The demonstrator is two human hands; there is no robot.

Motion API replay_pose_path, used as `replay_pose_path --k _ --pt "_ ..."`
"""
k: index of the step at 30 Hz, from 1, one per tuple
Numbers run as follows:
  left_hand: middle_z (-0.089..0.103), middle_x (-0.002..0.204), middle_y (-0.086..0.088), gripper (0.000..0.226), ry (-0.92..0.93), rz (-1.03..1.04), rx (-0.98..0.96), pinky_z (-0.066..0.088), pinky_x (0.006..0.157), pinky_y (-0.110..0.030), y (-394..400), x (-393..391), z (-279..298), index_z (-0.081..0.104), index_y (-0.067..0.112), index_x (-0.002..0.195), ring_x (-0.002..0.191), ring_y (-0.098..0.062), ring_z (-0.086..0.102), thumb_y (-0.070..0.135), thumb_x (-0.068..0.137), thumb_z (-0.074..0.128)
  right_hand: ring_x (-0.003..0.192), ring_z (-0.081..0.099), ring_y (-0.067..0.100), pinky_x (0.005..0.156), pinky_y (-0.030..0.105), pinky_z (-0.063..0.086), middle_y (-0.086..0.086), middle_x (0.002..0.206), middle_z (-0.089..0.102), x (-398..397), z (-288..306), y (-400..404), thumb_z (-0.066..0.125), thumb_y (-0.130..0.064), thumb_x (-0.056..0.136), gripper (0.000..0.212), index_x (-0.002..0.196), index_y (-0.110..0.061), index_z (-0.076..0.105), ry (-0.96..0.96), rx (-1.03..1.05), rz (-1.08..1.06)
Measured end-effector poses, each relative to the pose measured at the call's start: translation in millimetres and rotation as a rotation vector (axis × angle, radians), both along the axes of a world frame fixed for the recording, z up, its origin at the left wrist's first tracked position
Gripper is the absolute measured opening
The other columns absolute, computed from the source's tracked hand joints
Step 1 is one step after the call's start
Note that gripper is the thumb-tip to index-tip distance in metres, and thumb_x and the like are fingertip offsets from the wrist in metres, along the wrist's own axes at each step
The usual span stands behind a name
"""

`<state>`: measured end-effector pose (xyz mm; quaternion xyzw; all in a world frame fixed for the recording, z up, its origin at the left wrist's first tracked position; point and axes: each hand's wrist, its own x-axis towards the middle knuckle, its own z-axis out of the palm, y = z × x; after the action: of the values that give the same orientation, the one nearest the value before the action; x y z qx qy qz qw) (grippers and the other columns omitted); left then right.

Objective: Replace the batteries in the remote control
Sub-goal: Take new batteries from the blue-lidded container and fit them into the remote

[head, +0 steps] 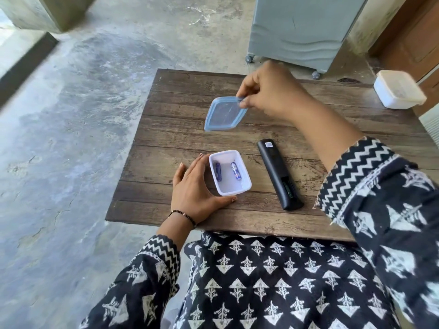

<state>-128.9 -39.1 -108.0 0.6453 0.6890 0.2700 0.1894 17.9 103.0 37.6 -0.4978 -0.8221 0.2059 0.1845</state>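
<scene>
A small white box (pixel 240 189) stands open on the wooden table (pixel 180 138), with two blue batteries (pixel 236 171) lying inside it. My left hand (pixel 193 189) cups the box's left side, fingers spread around its wall. My right hand (pixel 270 91) pinches a corner of the translucent blue lid (pixel 224 114) and holds it tilted just over the table's middle. The black remote control (pixel 276 173) lies face down to the right of the box, its battery compartment (pixel 288 187) uncovered at the near end.
A second white lidded box (pixel 399 90) sits at the table's far right corner. A grey wheeled cabinet (pixel 301 29) stands on the concrete floor behind the table. A wooden door (pixel 408 41) is at the far right.
</scene>
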Motion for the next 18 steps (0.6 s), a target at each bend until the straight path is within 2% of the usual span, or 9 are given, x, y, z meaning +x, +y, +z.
replay_pose_path --k 4,7,13,18 --pt "0.041 0.144 0.009 0.104 0.033 -0.008 0.004 0.003 0.116 -0.03 -1 -2 -1 0.031 0.027 0.138 0.139 0.0 0.022 0.071 0.049 0.065 0.08 0.063 0.024 0.072 0.025 0.048 0.011 0.088 0.071 -10 -37 8 0.07 -0.007 0.074 0.015 0.088 -0.011 0.073 -0.152 0.152 -0.002" --pt "0.039 0.146 0.007 0.108 0.06 -0.007 -0.002 0.003 0.117 -0.031 1 -3 -3 0.03 0.024 0.139 0.141 -0.003 0.02 0.074 0.048 0.057 0.088 0.063 0.032 0.076 0.038 0.051 0.016 0.095 0.069 -11 -70 4 0.066 -0.004 0.076 0.014 0.089 -0.005 0.07 -0.216 0.177 0.068" --pt "0.04 0.145 0.009 0.105 0.059 -0.025 0.009 0.003 0.115 -0.032 1 -2 -1 0.027 0.023 0.14 0.137 -0.004 0.028 0.072 0.052 0.056 0.097 0.053 0.029 0.072 0.038 0.047 0.009 0.1 0.062 -6 -104 -10 0.064 -0.006 0.079 0.017 0.096 -0.007 0.064 -0.405 0.225 0.185" --pt "0.031 0.151 0.008 0.107 0.097 -0.042 0.015 0.004 0.115 -0.035 1 -2 -4 0.021 0.021 0.144 0.14 -0.006 0.023 0.072 0.055 0.052 0.101 0.051 0.026 0.076 0.036 0.043 0.006 0.103 0.062 -4 -110 -15 0.056 -0.002 0.084 0.02 0.1 -0.011 0.065 -0.44 0.199 0.238"
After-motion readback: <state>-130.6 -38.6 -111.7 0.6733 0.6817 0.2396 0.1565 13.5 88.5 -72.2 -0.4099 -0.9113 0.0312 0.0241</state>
